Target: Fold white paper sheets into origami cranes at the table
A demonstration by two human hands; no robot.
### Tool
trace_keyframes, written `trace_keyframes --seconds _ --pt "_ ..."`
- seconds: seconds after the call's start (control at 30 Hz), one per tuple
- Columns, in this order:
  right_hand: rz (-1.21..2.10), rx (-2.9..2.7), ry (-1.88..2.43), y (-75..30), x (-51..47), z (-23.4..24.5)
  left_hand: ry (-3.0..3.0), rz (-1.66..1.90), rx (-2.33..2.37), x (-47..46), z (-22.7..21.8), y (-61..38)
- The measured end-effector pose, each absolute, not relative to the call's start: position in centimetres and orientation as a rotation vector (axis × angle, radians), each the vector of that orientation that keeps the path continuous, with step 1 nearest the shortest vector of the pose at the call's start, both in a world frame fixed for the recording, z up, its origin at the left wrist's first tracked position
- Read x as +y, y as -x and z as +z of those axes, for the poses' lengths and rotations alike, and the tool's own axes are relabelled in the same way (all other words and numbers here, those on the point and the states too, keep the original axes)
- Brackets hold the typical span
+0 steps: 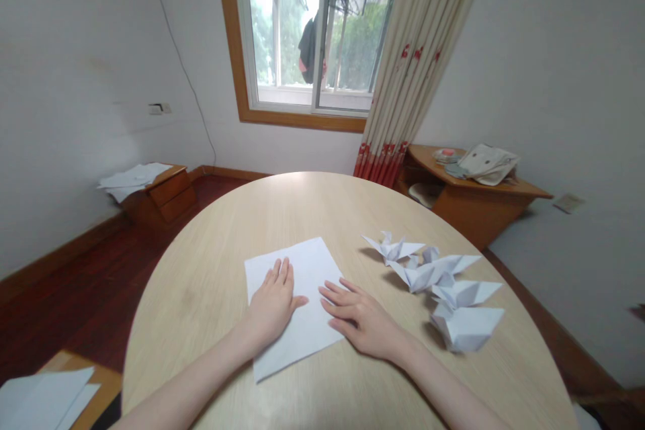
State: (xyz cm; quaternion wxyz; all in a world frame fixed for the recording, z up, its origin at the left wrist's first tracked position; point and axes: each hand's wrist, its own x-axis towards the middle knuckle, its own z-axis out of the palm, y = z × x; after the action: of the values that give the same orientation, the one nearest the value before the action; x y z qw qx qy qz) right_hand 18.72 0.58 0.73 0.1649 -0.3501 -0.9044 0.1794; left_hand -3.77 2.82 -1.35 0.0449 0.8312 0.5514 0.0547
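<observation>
Paper (307, 332) lies flat beneath the left hand (275, 299), its right edge under the right hand (355, 312); both rest flattened, gripping nothing. Light, even pressure should hold it smooth. Paper birds (468, 329) stand right of the right hand.

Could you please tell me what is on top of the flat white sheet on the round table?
The left hand lies on the sheet; the right hand rests across its right edge. The parts of it beneath both hands are covered and cannot be seen.

Left hand (275, 299), right hand (359, 319) on paper (305, 327), folded birds (456, 293) nearby.
</observation>
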Motion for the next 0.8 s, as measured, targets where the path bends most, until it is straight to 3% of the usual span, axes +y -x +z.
trace_keyframes --seconds 0.8 --pt "0.497 -2.648 0.88 -17.7 -1.2 1.6 -2.607 0.212 1.824 3.1 -2.0 3.8"
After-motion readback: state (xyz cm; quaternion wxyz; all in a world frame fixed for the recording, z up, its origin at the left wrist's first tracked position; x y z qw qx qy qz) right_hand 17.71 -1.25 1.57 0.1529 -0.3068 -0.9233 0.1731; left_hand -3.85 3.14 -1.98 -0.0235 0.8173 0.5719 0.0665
